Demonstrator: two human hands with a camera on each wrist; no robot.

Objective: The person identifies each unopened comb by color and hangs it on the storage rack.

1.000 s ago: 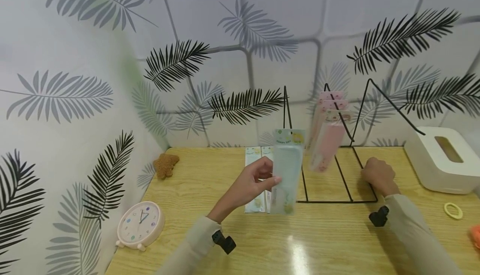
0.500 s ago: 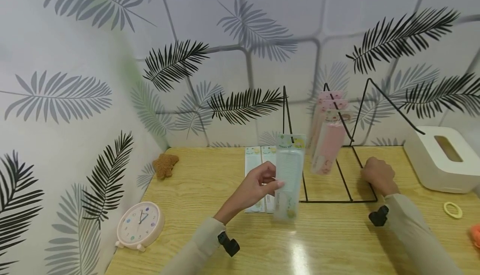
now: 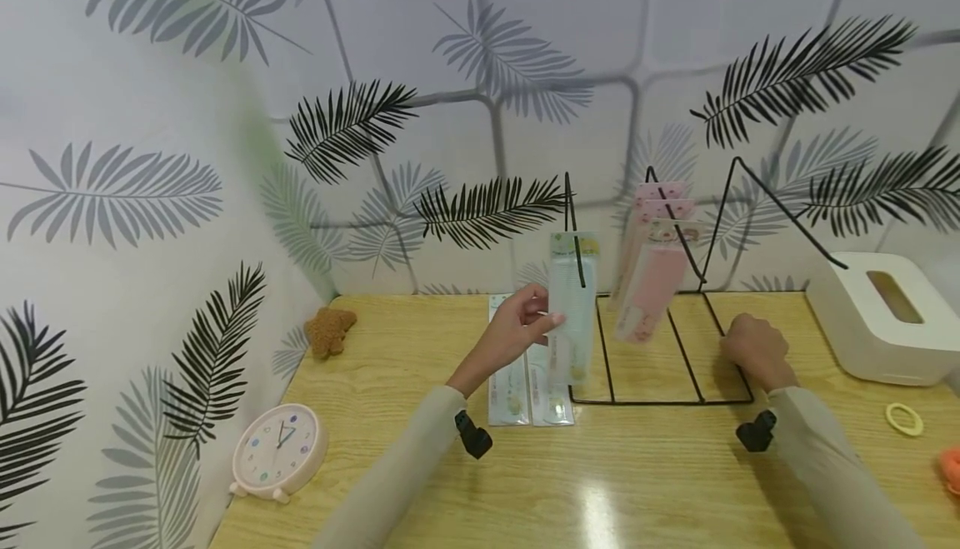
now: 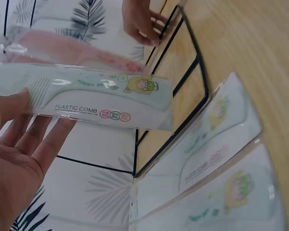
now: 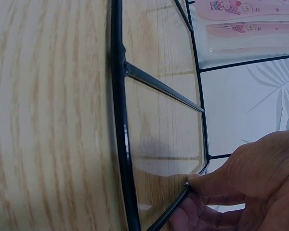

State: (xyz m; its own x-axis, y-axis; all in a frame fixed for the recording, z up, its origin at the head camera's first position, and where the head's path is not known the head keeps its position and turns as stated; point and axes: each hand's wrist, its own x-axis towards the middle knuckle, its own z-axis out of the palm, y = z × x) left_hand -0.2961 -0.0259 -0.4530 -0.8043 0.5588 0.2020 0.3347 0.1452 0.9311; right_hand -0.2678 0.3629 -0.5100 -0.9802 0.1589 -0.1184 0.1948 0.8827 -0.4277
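Observation:
Thumb and fingers of my left hand (image 3: 517,324) pinch the left edge of a clear-packaged pale green plastic comb (image 3: 573,316). The package hangs upright at the left prong (image 3: 579,262) of a black wire rack (image 3: 667,403); the prong's end shows in front of the package, below its header. In the left wrist view, "PLASTIC COMB" is readable on the held comb's package (image 4: 101,103). My right hand (image 3: 756,351) grips the right bar of the rack's base, thumb over the wire (image 5: 176,204) in the right wrist view.
Several pink packaged combs (image 3: 660,274) hang on the middle prong. Two more green packaged combs (image 3: 510,395) lie on the table left of the rack. Around stand a white tissue box (image 3: 877,341), a yellow ring (image 3: 904,419), a pink clock (image 3: 277,453) and a brown bear-shaped item (image 3: 328,331).
My left hand has raised the packaged comb and shifted it back, so the left prong now shows further down its front. The right hand keeps its place on the rack.

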